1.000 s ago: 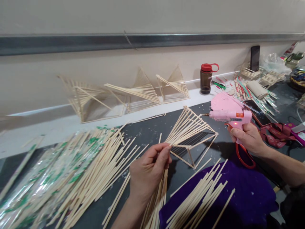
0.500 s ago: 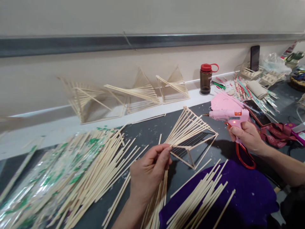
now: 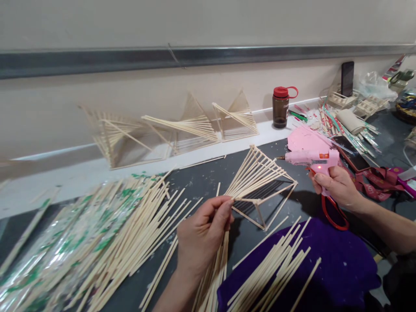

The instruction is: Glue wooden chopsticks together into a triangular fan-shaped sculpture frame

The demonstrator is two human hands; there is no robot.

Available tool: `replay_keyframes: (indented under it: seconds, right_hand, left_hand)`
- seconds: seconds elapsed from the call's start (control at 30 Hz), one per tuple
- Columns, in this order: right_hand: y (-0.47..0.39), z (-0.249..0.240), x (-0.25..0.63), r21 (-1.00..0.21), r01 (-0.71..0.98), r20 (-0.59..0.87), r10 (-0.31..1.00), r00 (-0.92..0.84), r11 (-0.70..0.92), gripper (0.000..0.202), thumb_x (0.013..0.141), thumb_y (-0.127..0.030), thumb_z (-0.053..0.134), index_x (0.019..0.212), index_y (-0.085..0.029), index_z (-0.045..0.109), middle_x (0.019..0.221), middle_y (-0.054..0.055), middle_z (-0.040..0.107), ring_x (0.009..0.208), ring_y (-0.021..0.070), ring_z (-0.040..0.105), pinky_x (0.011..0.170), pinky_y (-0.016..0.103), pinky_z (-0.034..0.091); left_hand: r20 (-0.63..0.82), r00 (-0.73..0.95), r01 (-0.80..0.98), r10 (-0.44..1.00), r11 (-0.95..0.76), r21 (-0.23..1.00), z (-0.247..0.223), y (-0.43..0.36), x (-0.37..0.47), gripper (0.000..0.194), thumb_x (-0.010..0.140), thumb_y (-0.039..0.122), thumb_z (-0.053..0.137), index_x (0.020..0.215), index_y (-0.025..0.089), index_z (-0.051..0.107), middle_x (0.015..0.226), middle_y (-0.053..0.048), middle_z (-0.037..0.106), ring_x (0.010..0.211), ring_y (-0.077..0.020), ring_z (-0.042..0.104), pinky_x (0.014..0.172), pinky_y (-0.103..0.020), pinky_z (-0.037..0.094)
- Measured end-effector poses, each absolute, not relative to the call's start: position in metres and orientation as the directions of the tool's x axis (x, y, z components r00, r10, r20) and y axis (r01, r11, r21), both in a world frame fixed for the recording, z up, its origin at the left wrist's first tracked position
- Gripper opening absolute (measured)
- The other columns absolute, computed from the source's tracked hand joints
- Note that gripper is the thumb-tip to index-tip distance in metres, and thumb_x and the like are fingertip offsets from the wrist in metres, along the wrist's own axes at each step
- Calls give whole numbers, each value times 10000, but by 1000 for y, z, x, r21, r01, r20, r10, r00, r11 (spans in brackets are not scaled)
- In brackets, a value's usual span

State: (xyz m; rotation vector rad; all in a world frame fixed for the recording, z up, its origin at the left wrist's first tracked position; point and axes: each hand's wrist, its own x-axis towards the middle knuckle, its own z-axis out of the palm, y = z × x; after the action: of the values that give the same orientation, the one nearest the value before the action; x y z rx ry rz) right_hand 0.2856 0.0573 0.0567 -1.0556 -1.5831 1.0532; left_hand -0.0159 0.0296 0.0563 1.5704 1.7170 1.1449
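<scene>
Between thumb and fingers, my left hand (image 3: 204, 234) pinches the near left corner of a wooden stick frame (image 3: 260, 177). Thin sticks fan across one side of this frame, and it stands on the dark table. My right hand (image 3: 338, 186) is wrapped round the handle of a pink glue gun (image 3: 312, 158), whose small orange light is lit. The gun's nozzle points left, close to the upper part of the frame; I cannot tell whether it touches. Red-handled scissors (image 3: 334, 214) lie just below my right hand.
Loose sticks (image 3: 143, 234) and plastic-wrapped sticks (image 3: 74, 229) cover the left. More sticks rest on a purple cloth (image 3: 341, 260) in front. Finished-looking stick models (image 3: 182, 125) stand along the wall. A red-capped bottle (image 3: 280, 108), a phone (image 3: 347, 79) and a lanyard (image 3: 377, 184) are to the right.
</scene>
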Motion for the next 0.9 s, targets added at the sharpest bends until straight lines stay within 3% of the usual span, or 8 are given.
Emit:
replay_keyframes:
  seconds: [0.27, 0.43, 0.57, 0.77, 0.9]
  right_hand:
    - [55, 56, 286, -969, 124, 182, 959, -218, 213, 495, 900, -547, 601, 588, -163, 570, 545, 0, 537, 494, 83, 432, 485, 235, 323]
    - [50, 58, 288, -983, 73, 148, 958, -247, 171, 448, 873, -576, 624, 774, -142, 681, 554, 4, 571, 468, 89, 443, 446, 231, 319]
    - [51, 61, 296, -976, 71, 201, 978, -57, 204, 448, 822, -607, 657, 787, -161, 673, 680, 46, 662, 483, 105, 503, 438, 242, 370]
    - [63, 67, 328, -867, 355, 446, 861, 244, 348, 409, 815, -593, 630, 845, -187, 668, 739, 43, 678, 567, 137, 555, 531, 289, 454]
    - [72, 66, 356, -772, 600, 483, 808, 339, 209, 321, 792, -501, 677, 860, -187, 677, 727, 36, 663, 620, 153, 564, 608, 313, 477]
  left_hand:
    - [140, -215, 512, 967, -11, 859, 55, 29, -19, 336, 813, 523, 595, 867, 211, 707, 500, 62, 610, 424, -109, 551, 490, -205, 467]
    - [142, -236, 494, 961, -7, 869, 51, 30, -21, 364, 808, 551, 611, 879, 207, 707, 520, 50, 618, 435, -119, 559, 489, -215, 476]
    - [142, -264, 500, 954, 10, 866, 49, 31, -23, 366, 803, 555, 622, 884, 211, 715, 534, 45, 626, 447, -124, 574, 490, -217, 492]
    - [172, -310, 544, 935, 26, 839, 41, 35, -30, 372, 755, 545, 658, 897, 211, 739, 545, 52, 642, 459, -119, 598, 504, -206, 504]
    - [200, -322, 554, 925, 13, 833, 42, 37, -29, 370, 720, 536, 681, 879, 210, 752, 529, 47, 648, 447, -118, 598, 496, -198, 506]
